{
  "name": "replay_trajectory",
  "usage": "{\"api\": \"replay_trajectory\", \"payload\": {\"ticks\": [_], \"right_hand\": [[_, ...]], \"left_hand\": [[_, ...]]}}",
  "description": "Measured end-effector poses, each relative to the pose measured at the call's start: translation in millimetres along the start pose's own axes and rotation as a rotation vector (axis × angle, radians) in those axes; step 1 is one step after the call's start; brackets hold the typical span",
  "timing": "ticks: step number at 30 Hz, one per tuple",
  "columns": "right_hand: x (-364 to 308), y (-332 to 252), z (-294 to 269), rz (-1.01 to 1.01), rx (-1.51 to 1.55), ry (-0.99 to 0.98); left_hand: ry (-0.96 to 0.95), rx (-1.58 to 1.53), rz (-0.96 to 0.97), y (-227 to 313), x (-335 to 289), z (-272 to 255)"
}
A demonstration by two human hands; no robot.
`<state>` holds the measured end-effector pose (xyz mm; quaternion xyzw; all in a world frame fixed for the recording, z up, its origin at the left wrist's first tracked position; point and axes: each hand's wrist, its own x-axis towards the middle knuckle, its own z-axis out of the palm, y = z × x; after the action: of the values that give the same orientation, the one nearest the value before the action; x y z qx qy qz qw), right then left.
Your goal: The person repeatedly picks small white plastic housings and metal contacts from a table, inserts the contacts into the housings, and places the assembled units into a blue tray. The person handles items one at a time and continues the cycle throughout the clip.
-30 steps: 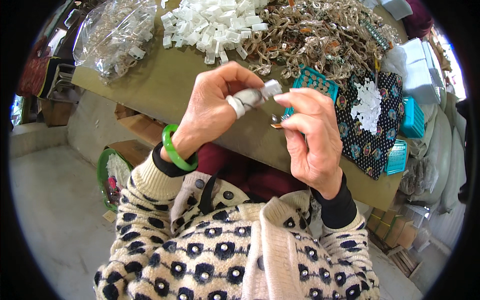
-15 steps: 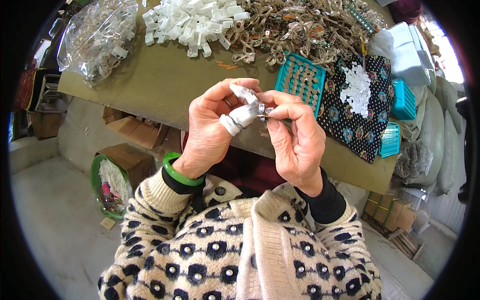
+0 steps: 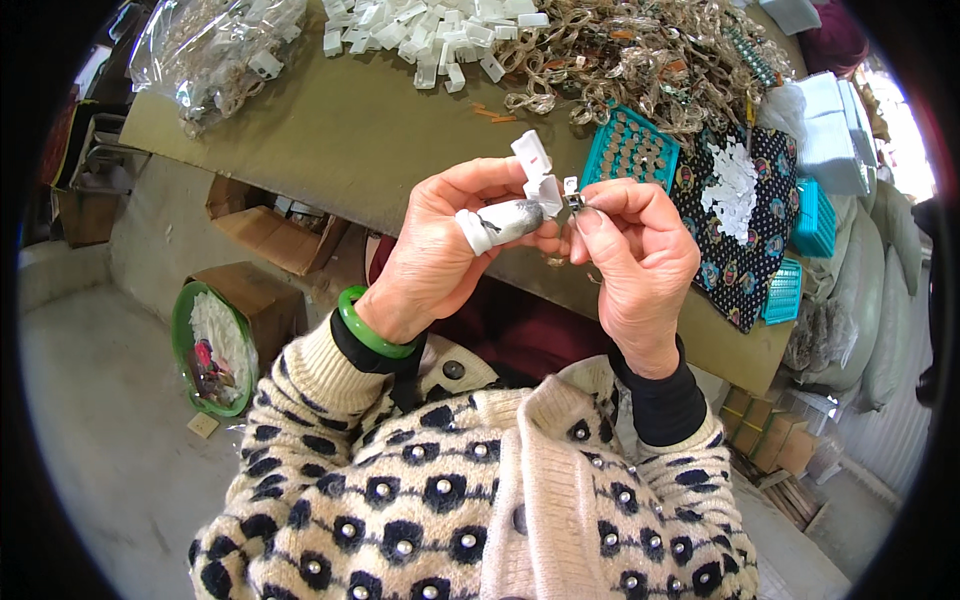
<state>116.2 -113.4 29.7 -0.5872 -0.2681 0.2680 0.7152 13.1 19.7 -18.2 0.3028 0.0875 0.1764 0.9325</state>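
Observation:
Above the table's near edge, my left hand (image 3: 425, 240) grips a small white plastic case (image 3: 533, 158) between wrapped thumb and fingers. The case looks hinged, with one half raised. A white wrapping (image 3: 485, 226), smudged dark grey at the tip, covers that thumb. Close against the case, my right hand (image 3: 640, 250) pinches a small shiny metallic piece (image 3: 574, 201) between thumb and forefinger. Its exact kind is too small to make out. Fingers of both hands nearly meet there, and what lies behind them is partly hidden.
Across the table (image 3: 400, 140) lie a heap of white plastic cases (image 3: 440, 35), tangled clear cords (image 3: 640, 60) and a filled plastic bag (image 3: 215, 60). To the right are a teal tray of round discs (image 3: 632, 148) and white pieces (image 3: 733, 190) on patterned cloth (image 3: 745, 270). A green basin (image 3: 185, 345) stands lower left.
Both hands sit farther right in view, and the table things have shifted right and up. The white case now shows upright above my left thumb. My right hand has turned slightly, still pinching.

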Motion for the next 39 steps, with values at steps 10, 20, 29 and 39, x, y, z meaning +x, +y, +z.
{"api": "replay_trajectory", "payload": {"ticks": [10,20,29,39], "right_hand": [[2,-14,7,0.205,-0.061,-0.027],[-2,4,11,-0.356,-0.506,-0.042],[-10,17,6,-0.632,-0.854,0.092],[-1,27,-5,-0.778,-0.988,0.085]], "left_hand": [[-0.006,0.086,0.132,-3,-2,-2],[0.023,0.098,0.230,-2,-5,6],[0.169,0.153,0.192,-4,-4,23],[0.141,1.229,0.888,-10,5,27]]}}
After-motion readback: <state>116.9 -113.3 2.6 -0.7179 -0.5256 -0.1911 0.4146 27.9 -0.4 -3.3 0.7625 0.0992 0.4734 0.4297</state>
